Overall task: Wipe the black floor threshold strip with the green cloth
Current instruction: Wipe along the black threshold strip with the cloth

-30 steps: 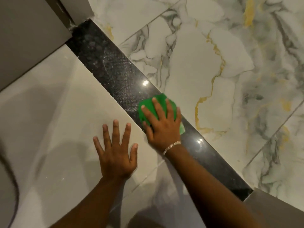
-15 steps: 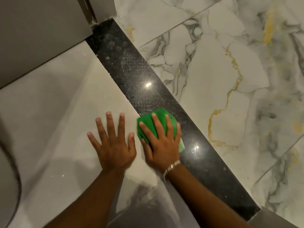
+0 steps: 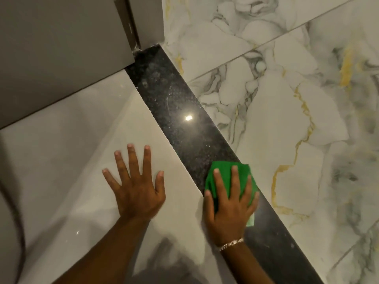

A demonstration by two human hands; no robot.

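The black speckled threshold strip (image 3: 180, 111) runs diagonally from the door frame at the upper middle down to the lower right. A folded green cloth (image 3: 223, 173) lies on the strip at its lower middle. My right hand (image 3: 229, 206) presses flat on the cloth with fingers spread, a silver bracelet on the wrist. My left hand (image 3: 135, 187) rests flat on the pale tile to the left of the strip, fingers apart, holding nothing. Dusty smears show on the strip's upper part.
A grey door frame and wall (image 3: 61, 48) stand at the upper left, meeting the strip's far end. White marble tiles with grey and gold veins (image 3: 287, 119) lie to the right. Glossy pale floor tile (image 3: 71, 160) spreads on the left.
My right hand has slid the green cloth down the strip towards me, and a gap has opened between my two hands. The view has shifted, so the door frame sits nearer the middle.
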